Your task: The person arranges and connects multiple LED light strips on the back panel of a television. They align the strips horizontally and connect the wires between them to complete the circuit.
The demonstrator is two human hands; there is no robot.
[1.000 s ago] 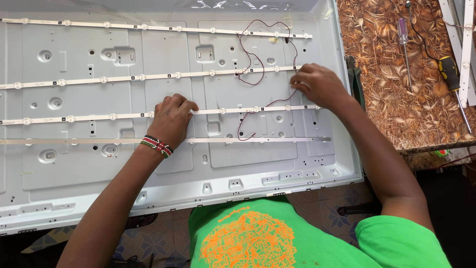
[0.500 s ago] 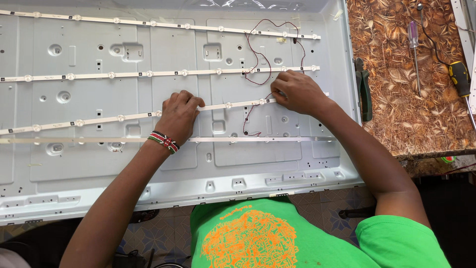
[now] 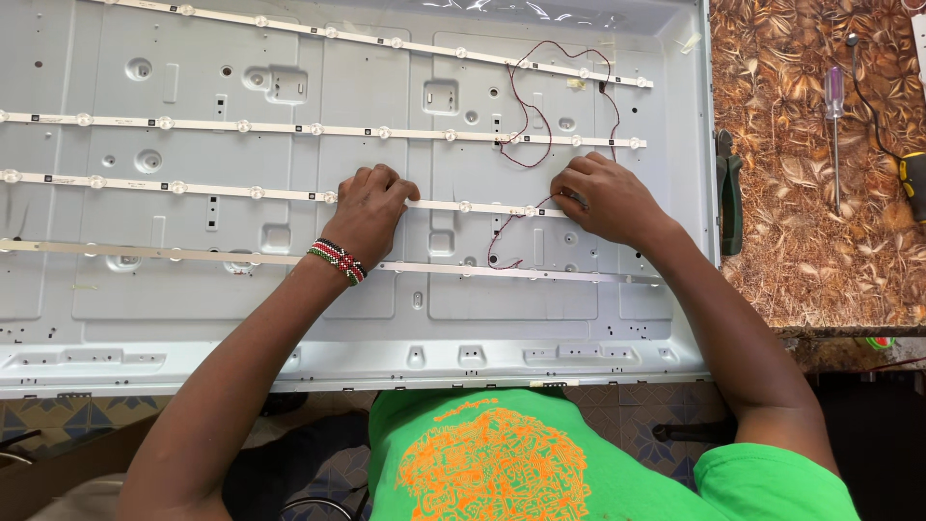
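Since the earlier frames our right hand (image 3: 610, 201) has slid leftward along the third LED strip (image 3: 222, 191), away from the right edge of the metal back panel (image 3: 193, 309). Our left hand (image 3: 371, 210) keeps its place near the strip's middle. We curl the left fingers (image 3: 381, 178) down over the strip, knuckles bent, tips pressing it against the panel; whether they pinch it we cannot tell. We fold the right fingers (image 3: 577, 178) tightly at the strip's right end, close on the red and black wires (image 3: 521, 106), and the grip itself is hidden under the hand. On our left wrist sits a beaded bracelet (image 3: 338, 260).

This strip is thin, white and dotted with small round lenses, and it runs from the panel's left edge to our right hand. We count 4 strips across the panel. Beside the panel's right edge lie green-handled pliers (image 3: 730, 203), and farther right a purple-handled screwdriver (image 3: 835, 106).
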